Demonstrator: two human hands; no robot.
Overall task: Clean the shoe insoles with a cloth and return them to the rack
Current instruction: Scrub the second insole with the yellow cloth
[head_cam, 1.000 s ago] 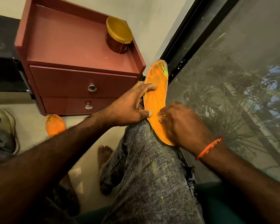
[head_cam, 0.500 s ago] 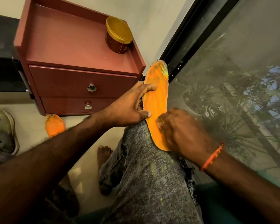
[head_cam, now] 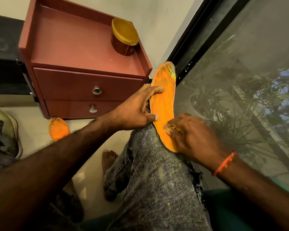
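At the far left a shoe (head_cam: 6,130) sits on the floor. To its right a second insole (head_cam: 58,129) lies on the floor, just in front of a red cabinet (head_cam: 83,69) with two drawers; a gold-lidded tin (head_cam: 124,36) stands on the cabinet's top, far right corner. The person's left hand (head_cam: 137,110) grips the left edge of the orange insole (head_cam: 163,104), fingers spread, forefinger and thumb lying on its face. The insole rests on a raised knee (head_cam: 150,147) in grey jeans, toe end pointing away. The right hand (head_cam: 192,134) covers the insole's near end, fingers curled, pinching something thin and yellowish against it; what it is I cannot tell. An orange band (head_cam: 223,164) circles that wrist. A meshed window (head_cam: 240,80) fills the right.
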